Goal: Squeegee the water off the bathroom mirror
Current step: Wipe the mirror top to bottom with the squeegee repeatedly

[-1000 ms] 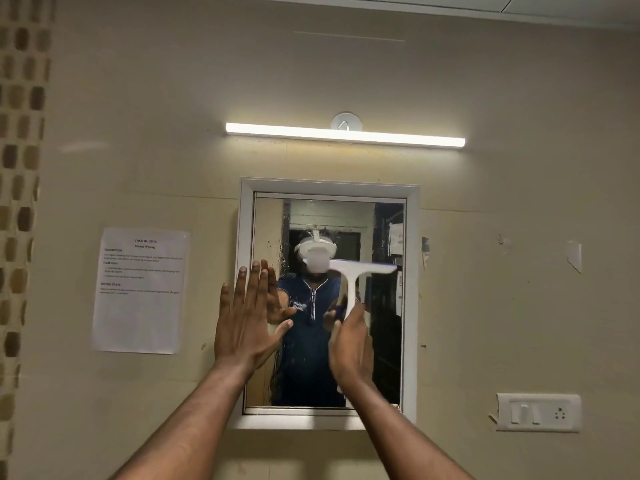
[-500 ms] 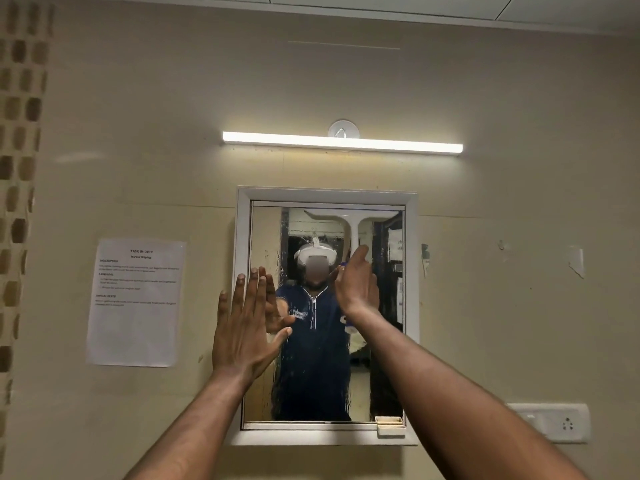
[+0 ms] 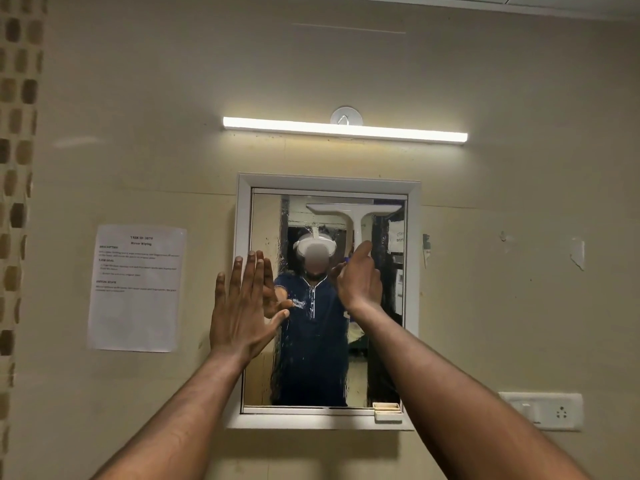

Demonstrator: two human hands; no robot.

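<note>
The mirror (image 3: 322, 341) hangs on the wall below the tube light (image 3: 344, 129). A paper notice (image 3: 136, 289) is on the wall to its left, a switch plate (image 3: 543, 412) low to its right. The squeegee (image 3: 356, 213) sits at the mirror's top right, above the right hand (image 3: 358, 278). The left hand (image 3: 242, 306) lies over the mirror's left edge.

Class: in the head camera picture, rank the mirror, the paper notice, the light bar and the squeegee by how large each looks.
1. mirror
2. paper notice
3. light bar, long but thin
4. squeegee, held by the right hand, handle partly hidden

All sit on the same wall, so nearness hardly skews this.
</note>
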